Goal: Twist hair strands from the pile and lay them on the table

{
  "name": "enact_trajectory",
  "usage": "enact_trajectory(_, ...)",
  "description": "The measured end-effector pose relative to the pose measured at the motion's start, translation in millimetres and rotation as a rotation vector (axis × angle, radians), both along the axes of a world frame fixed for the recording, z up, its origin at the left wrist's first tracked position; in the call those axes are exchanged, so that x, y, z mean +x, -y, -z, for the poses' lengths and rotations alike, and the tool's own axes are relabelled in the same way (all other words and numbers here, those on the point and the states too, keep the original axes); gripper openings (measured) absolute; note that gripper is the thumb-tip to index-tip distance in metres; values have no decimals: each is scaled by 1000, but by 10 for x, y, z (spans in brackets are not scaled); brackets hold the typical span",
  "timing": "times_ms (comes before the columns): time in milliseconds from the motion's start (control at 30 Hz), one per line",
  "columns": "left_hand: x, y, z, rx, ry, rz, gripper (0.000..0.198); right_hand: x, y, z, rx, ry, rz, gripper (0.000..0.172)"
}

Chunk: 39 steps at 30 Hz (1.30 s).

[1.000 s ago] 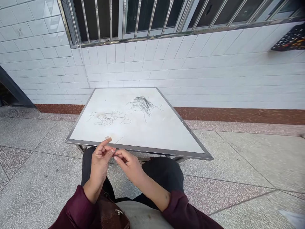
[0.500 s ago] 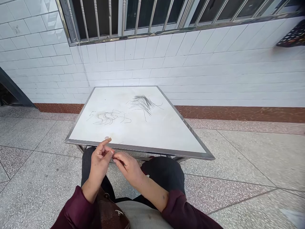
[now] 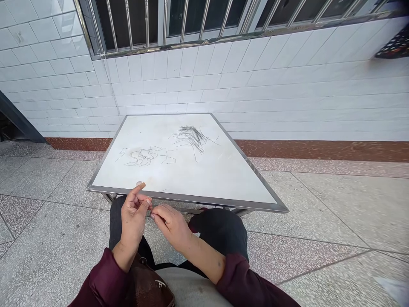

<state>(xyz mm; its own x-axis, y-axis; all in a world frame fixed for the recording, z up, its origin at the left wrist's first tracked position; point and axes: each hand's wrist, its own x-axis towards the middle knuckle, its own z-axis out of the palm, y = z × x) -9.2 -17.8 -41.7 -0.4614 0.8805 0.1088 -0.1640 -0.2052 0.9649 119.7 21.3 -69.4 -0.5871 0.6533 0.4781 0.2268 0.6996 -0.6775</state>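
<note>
My left hand [image 3: 134, 213] is raised just off the near edge of a white table [image 3: 204, 183], thumb and fingertips pinched, one finger stretched out. Close against it, my right hand [image 3: 171, 224] pinches with thumb and forefinger. Whatever lies between the fingertips is too small to make out. On the table's right half is a bunch of thin dark strands [image 3: 192, 135]. A looser row of curled strands [image 3: 145, 156] lies to its left. Beside the left fingertips, a small pale round piece [image 3: 139, 183] rests near the edge.
The table has a grey metal rim [image 3: 191, 199] and stands by a white tiled wall [image 3: 179, 91] under a barred window [image 3: 191, 21]. My knees [image 3: 220, 232] are at its near edge. A brown bag [image 3: 150, 283] is on my lap. Speckled tile floor [image 3: 64, 238] surrounds the table.
My left hand has shifted slightly left, and its fingertips are a little farther from the right hand's. My right hand stays almost in place. The strands on the table look unchanged.
</note>
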Motion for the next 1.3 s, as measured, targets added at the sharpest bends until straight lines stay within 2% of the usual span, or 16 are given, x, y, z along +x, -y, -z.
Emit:
enact_trajectory(100,21,-5,-33,16,46,3,45,4,9,-24,-65,-48,17,15)
enact_trajectory(267,42,12,-55,-14,106,127,49,22,7,-78,-186,-102,53,16)
enact_trajectory(367,41,18,-38,-15,128,106,47,23,17,-82,-207,-92,24,12)
enact_trajectory(533,40,17,-40,30,130,-9,45,10,55,-50,-166,-76,-19,13)
enact_trajectory(800,54,42,-63,29,74,-35,42,26,61,-49,1,5,7,11)
enact_trajectory(1133,31,61,-71,25,81,50,48,75,38,-127,-40,-36,28,15)
enact_trajectory(1300,32,72,-61,28,80,50,48,85,28,-130,33,-17,37,16)
